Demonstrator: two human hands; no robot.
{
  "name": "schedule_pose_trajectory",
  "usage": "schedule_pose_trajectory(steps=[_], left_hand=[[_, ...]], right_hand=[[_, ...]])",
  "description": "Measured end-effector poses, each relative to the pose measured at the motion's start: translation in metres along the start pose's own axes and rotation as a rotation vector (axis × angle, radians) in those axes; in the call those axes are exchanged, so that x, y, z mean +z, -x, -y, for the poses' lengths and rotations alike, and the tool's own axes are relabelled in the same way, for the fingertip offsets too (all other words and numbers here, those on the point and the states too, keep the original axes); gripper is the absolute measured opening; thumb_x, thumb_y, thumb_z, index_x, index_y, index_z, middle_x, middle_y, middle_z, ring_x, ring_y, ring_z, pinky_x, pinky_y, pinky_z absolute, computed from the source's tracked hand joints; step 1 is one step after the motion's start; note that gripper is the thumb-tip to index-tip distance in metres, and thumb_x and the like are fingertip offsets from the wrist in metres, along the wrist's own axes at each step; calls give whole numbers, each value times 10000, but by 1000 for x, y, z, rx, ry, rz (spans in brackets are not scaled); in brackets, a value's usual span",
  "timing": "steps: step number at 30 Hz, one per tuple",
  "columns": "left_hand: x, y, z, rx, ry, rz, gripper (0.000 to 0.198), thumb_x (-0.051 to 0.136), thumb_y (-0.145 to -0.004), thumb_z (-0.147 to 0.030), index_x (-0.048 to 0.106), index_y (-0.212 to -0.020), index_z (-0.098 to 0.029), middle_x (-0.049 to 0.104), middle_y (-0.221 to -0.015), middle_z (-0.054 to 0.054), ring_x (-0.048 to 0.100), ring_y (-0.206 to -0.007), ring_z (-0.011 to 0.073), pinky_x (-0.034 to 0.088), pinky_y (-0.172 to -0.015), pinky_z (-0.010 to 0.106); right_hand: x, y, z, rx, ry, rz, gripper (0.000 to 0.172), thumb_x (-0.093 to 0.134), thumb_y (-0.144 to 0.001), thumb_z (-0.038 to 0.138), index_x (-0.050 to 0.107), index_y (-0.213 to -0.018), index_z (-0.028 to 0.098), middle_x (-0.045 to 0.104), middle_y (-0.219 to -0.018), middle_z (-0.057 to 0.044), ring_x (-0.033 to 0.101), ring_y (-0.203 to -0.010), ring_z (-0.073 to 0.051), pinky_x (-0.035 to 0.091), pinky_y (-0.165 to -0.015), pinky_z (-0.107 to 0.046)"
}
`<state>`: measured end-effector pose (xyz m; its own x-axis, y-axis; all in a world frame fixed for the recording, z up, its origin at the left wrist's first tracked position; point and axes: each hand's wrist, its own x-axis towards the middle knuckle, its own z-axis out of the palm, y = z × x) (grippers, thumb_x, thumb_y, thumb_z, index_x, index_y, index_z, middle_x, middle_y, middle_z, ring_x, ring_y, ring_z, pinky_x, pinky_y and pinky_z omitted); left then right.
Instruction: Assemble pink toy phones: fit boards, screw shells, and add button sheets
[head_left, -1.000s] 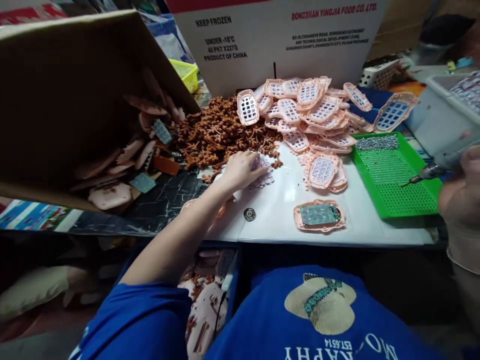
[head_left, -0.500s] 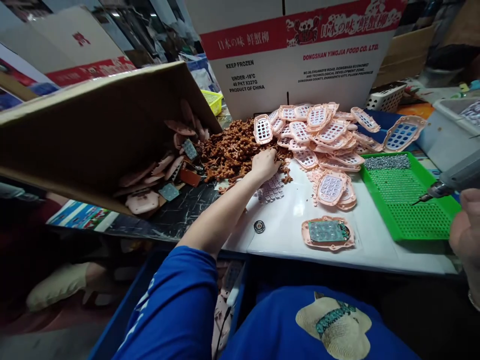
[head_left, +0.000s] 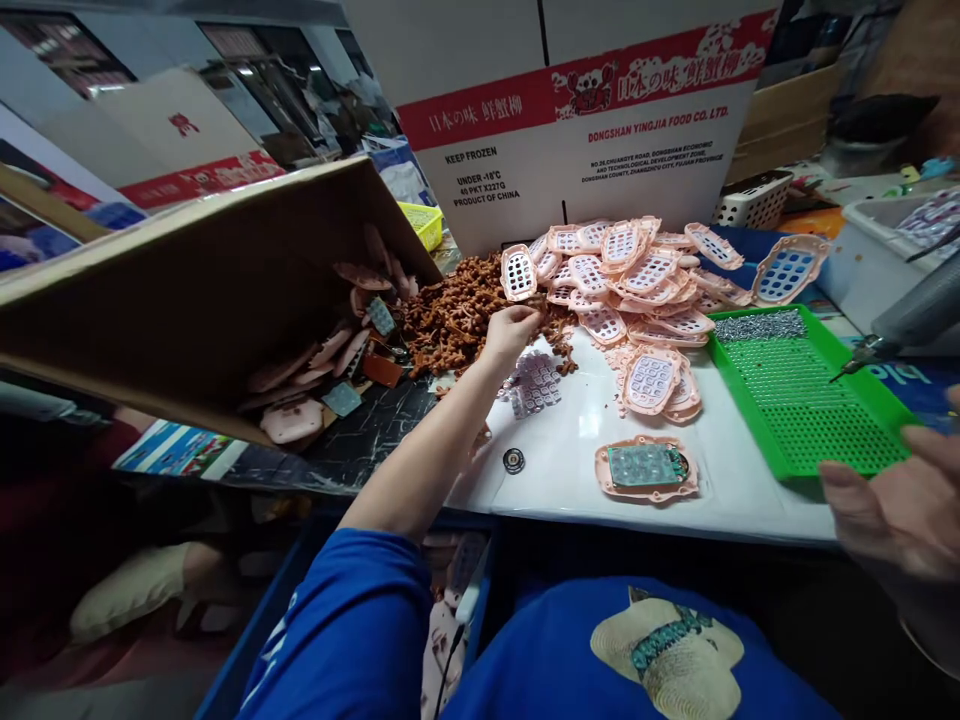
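My left hand [head_left: 511, 335] reaches to the edge of a heap of small brown plastic pieces [head_left: 457, 310], its fingertips pinched together. Whatever sits between them is too small or hidden. Just below that hand lie clear keypad sheets [head_left: 536, 385]. At the right edge, my right hand [head_left: 892, 510] is partly visible and slightly blurred, fingers apart and holding nothing visible. An electric screwdriver [head_left: 904, 325] points left above it. Near the table's front lies a pink shell [head_left: 649, 493] with a circuit board [head_left: 646, 465] inside. A small round black speaker [head_left: 514, 460] rests left of it.
Pink perforated shells [head_left: 637, 270] are piled at the back. A green tray [head_left: 795, 400] holds screws [head_left: 761, 325] at its far end. On the left, a tipped cardboard box [head_left: 187, 300] contains more shells. A white carton [head_left: 570, 140] stands behind.
My left hand has drawn slightly back from the brown pieces, fingertips now pinched. My right hand has come further into view, lower and left of the screwdriver. The camera view has shifted a little.
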<state>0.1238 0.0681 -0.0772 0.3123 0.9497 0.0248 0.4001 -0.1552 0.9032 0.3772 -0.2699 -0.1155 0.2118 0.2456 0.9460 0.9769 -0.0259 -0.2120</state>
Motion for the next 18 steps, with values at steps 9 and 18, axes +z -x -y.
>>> schedule_pose_trajectory(steps=[9, 18], left_hand=[[-5, 62, -21, -137, 728, 431, 219, 705, -800, -239, 519, -718, -156, 430, -579, -54, 380, -456, 30, 310, -418, 131], [38, 142, -26, -233, 887, 813, 352, 886, -599, -306, 686, -815, -111, 617, -669, 10, 534, -507, 63, 404, -484, 179]], right_hand=[[6, -11, 62, -142, -411, 258, 540, 740, -693, 100, 651, -1161, 354, 690, -1051, -83, 681, -946, -318, 588, -750, -520], [26, -22, 100, 103, -661, 472, 338, 627, -840, 38, 658, -1120, 225, 725, -1037, -40, 687, -957, -168, 562, -845, -315]])
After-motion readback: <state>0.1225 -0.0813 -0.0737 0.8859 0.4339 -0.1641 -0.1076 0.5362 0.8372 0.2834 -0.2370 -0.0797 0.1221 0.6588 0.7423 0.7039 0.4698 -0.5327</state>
